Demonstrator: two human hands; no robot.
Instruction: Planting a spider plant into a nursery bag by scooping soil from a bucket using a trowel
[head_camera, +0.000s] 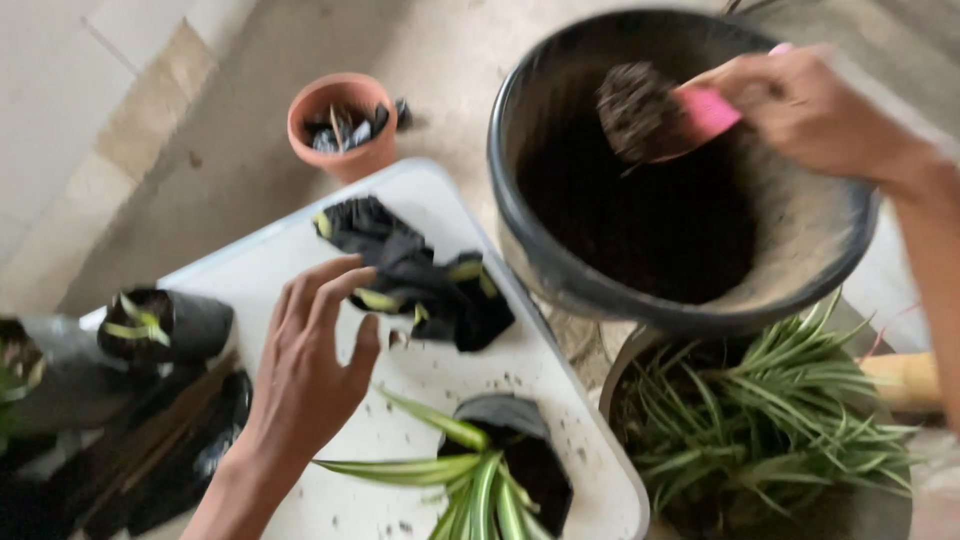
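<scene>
Head view: right hand (815, 105) closed around a pink trowel (705, 112) loaded with soil, blade pointing left over the large black tub (520, 215). Left hand (310, 360), fingers spread, hovers just left of the crumpled black grow bag (425, 280) on the white table (300, 260); it is the nearer hand.

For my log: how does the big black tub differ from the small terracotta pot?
The black tub is far larger than the terracotta pot. The tub holds dark soil; the pot holds dark scraps. The right hand lifts a pink scoop of soil over the tub; no hand nears the pot. Both stand upright.
</scene>
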